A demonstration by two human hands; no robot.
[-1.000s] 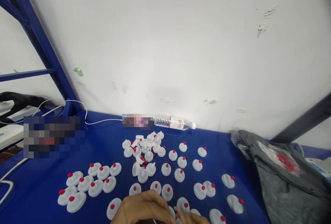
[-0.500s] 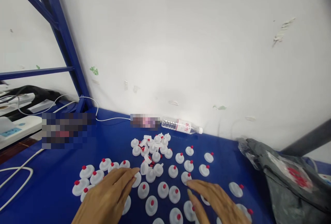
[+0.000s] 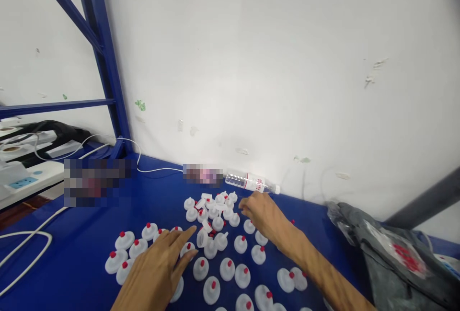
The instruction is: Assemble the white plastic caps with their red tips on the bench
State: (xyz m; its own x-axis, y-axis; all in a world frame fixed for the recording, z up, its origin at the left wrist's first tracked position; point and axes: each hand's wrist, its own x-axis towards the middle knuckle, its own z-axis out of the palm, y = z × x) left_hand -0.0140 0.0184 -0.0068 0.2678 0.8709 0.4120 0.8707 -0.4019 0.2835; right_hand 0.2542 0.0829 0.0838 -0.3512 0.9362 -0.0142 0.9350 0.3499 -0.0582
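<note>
My left hand [image 3: 158,265] hovers low over the blue table, thumb and index finger apart. Between and just beyond these fingers lies a white nozzle cap with a red tip [image 3: 187,249]; contact cannot be made out. My right hand [image 3: 256,209] stretches forward to the right edge of a heap of white nozzle caps [image 3: 217,209]. Its fingers are bent downward and partly hidden, with a small gap between the fingertips and nothing visible in them. Several red-tipped nozzle caps [image 3: 227,269] lie spread between and below my hands, and another group [image 3: 125,240] lies left of my left hand.
A clear plastic bottle [image 3: 251,182] lies against the white wall. Grey bag [image 3: 384,248] at right; white power strip [image 3: 36,177] and cable [image 3: 46,248] at left. Two blurred-out items lie near the wall. A blue frame post [image 3: 108,62] rises at back left.
My right hand has moved forward and left, from the nearer caps to the heap's edge. My left hand's thumb has come into sight, spread from the index finger. The view has shifted slightly.
</note>
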